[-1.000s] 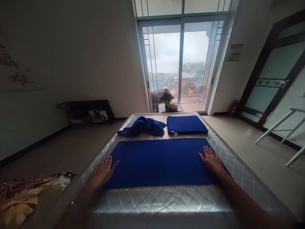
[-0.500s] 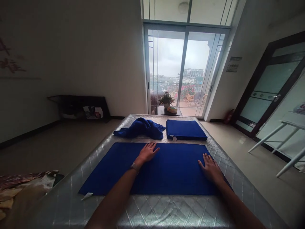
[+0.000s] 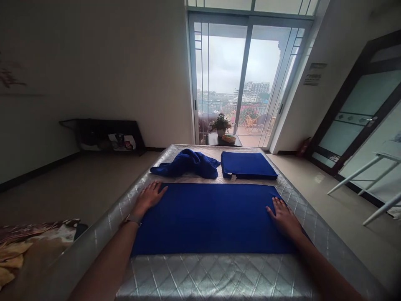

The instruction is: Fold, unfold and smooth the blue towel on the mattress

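A large blue towel (image 3: pixel 213 217) lies spread flat on a silver quilted mattress (image 3: pixel 219 271). My left hand (image 3: pixel 149 196) rests flat, fingers spread, on the towel's far left corner. On the towel's right edge my right hand (image 3: pixel 283 217) lies open and flat. Beyond the spread towel sit a crumpled blue towel (image 3: pixel 186 164) on the left and a neatly folded blue towel (image 3: pixel 247 164) on the right.
A glass sliding door (image 3: pixel 244 79) stands behind the mattress, with a small potted plant (image 3: pixel 221 124) on a dark stand. A low dark shelf (image 3: pixel 100 136) lines the left wall. Patterned bedding (image 3: pixel 28 242) lies at bottom left. White chair legs (image 3: pixel 369 175) show on the right.
My left hand went from the towel's near left edge to its far middle edge, then slid left to the far left corner. My right hand stayed on the right edge.
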### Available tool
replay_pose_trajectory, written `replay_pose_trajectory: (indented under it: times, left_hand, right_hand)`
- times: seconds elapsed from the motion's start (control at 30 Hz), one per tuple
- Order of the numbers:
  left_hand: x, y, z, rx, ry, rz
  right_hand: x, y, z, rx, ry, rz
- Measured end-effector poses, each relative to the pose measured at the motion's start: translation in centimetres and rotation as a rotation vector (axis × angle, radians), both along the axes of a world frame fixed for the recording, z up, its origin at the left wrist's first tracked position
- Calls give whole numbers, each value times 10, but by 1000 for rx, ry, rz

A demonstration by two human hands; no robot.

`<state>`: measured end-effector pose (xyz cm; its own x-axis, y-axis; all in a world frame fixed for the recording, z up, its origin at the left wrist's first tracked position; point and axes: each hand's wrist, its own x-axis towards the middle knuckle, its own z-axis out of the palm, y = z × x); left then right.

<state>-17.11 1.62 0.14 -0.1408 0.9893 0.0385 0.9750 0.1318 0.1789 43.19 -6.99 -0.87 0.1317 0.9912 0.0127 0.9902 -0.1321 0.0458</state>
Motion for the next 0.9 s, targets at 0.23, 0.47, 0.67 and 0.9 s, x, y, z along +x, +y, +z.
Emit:
replay_pose_trajectory:
  times: [0.23, 0.47, 0.67, 0.9]
  left_hand:
    - [6, -1, 1, 19, -9, -1]
    - [0, 7, -9, 31, 51, 18]
    - [-2, 6, -8, -9, 90, 3]
    - [-4, 8, -11, 32, 92, 11]
  right_hand:
    - [-20, 10, 37, -61, 18, 2]
    - [-156, 49, 62, 38, 236, 339]
    - [-228, 69, 38, -34, 335, 448]
    - [-156, 79, 25, -54, 271, 336]
